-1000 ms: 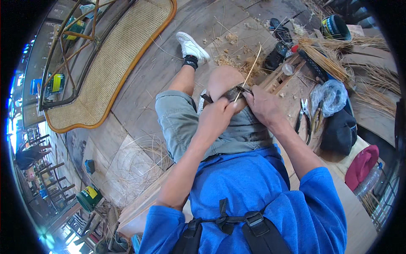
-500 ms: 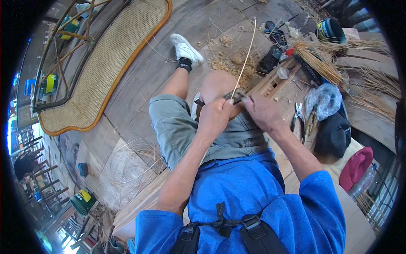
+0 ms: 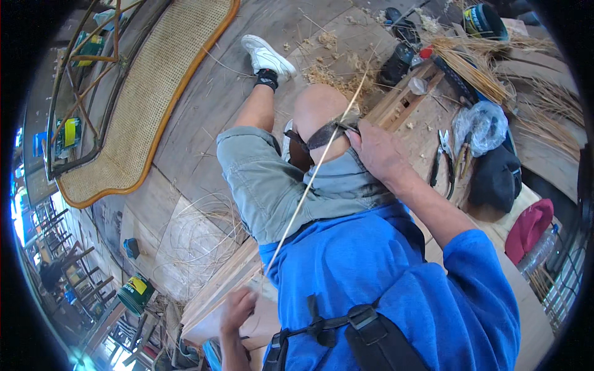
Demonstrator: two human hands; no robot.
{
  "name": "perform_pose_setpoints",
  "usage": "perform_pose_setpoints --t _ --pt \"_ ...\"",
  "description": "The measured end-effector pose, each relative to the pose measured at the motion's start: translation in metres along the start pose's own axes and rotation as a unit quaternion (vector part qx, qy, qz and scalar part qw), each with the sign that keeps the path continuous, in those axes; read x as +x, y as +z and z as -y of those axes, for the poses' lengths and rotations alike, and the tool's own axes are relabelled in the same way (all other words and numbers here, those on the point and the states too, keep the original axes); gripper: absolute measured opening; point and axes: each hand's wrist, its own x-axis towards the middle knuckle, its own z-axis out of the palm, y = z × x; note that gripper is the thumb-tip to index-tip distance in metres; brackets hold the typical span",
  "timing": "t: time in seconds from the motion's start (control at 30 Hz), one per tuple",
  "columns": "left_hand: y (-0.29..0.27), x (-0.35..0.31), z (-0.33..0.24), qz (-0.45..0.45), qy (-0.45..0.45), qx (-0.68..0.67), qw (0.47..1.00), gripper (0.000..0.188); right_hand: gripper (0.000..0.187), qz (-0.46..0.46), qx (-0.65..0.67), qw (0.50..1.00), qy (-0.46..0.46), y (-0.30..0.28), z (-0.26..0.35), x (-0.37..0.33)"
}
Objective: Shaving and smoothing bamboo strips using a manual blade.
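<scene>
A long, thin pale cane strip (image 3: 303,196) runs slantwise over my bent right knee and down across my shorts to my left side. My left hand (image 3: 238,307), slightly blurred, is closed at the strip's lower end beside my hip. At the knee, a dark cloth band (image 3: 325,134) is tied around my leg, and the strip passes over it. My right hand (image 3: 378,151) rests at the band's right side with fingers curled. Its thumb lies by a small dark piece next to the strip; what it grips is mostly hidden.
Wood shavings (image 3: 337,77) lie beyond my knee. To the right are a wooden block (image 3: 396,105), pliers (image 3: 443,157), a plastic bag (image 3: 481,133) and a cane bundle (image 3: 473,74). A woven cane panel (image 3: 142,105) stands left; coiled strips (image 3: 201,229) lie below it.
My left hand has moved from the knee down and left to beside my hip, drawing the cane strip along. My right hand has stayed at the knee.
</scene>
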Motion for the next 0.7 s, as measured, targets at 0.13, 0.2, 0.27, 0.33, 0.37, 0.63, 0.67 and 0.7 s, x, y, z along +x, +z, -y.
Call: perform_pose_setpoints --t 0.13,0.2,0.27,0.33,0.37,0.63,0.67,0.7 --pt "-0.036 -0.021 0.07 -0.009 -0.123 0.061 0.99 0.034 0.032 0.014 -0.005 1.0 -0.011 0.004 0.005 0.002" --pt "-0.037 0.0 0.066 -0.041 -0.031 0.355 0.933 0.029 0.033 0.011 0.001 1.0 -0.015 0.001 0.003 0.002" --pt "-0.034 0.039 0.018 -0.078 0.019 0.514 0.854 0.027 0.034 0.015 0.007 1.0 -0.026 0.0 0.004 -0.002" --pt "-0.01 0.071 -0.089 -0.166 0.08 0.401 0.897 0.028 0.034 0.013 0.006 1.0 -0.027 -0.002 -0.002 -0.005" --pt "0.01 0.089 -0.125 -0.223 0.195 0.282 0.913 0.029 0.034 0.008 0.006 1.0 -0.022 -0.004 -0.004 -0.007" --pt "0.119 0.189 -0.262 -0.178 0.305 0.273 0.895 0.039 0.033 0.048 0.044 0.998 0.013 -0.01 0.005 -0.004" --pt "0.119 0.191 -0.26 -0.19 0.321 0.26 0.891 0.038 0.033 0.052 0.045 0.998 0.015 -0.008 0.006 -0.004" --pt "0.119 0.193 -0.258 -0.185 0.318 0.261 0.892 0.038 0.032 0.048 0.033 0.998 0.017 -0.006 0.005 -0.004"
